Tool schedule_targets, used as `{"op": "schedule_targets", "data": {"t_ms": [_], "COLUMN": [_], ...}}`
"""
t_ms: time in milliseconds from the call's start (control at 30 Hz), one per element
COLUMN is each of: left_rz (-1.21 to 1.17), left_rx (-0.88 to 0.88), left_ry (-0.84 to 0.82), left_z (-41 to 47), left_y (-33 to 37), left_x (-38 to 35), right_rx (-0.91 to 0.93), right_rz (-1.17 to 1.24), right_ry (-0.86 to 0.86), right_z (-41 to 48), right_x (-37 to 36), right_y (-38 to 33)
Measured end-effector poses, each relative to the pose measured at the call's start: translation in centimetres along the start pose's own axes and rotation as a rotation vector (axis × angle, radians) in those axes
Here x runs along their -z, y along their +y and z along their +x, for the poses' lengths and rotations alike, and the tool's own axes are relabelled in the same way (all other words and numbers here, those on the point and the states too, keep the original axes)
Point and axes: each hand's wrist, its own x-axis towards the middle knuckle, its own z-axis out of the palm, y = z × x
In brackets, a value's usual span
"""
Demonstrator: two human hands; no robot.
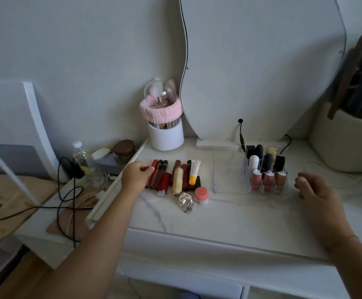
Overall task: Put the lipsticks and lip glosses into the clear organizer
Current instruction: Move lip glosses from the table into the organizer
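Note:
A row of lipsticks and lip glosses (171, 176) lies on the white marble vanity top (229, 214), left of centre. My left hand (135, 176) rests at the row's left end, its fingertips touching the leftmost red lip gloss (153, 171); I cannot tell whether the fingers have closed on it. The clear organizer (229, 180) stands to the right, with several lipsticks and three pink glosses (268, 180) upright in its right-hand slots. Its left-hand slots look empty. My right hand (314, 190) hovers open to the right of the organizer, holding nothing.
A white brush holder (167, 134) with a pink headband stands at the back beside a curvy mirror (262, 67). A pink jar (201, 195) and a clear glass bottle (186, 202) sit in front of the row. Cables, a water bottle (81, 157) and jars clutter the lower shelf at left.

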Motion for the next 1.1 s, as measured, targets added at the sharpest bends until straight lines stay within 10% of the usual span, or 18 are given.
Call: {"op": "schedule_targets", "data": {"t_ms": [400, 700, 1100], "left_rz": [0.181, -0.55, -0.614], "left_rx": [0.122, 0.045, -0.24], "left_ry": [-0.138, -0.054, -0.27], "left_z": [3.1, 2.7, -2.2], "left_y": [1.2, 6.6, 15.5], "left_x": [0.6, 1.3, -5.3], "right_rx": [-0.021, -0.03, -0.037], "right_rz": [-0.05, -0.04, -0.026], "right_ry": [-0.007, -0.01, -0.01], "right_z": [-0.3, -0.3, -0.4], "right_x": [0.0, -0.1, 0.0], "right_y": [-0.5, -0.5, -0.7]}}
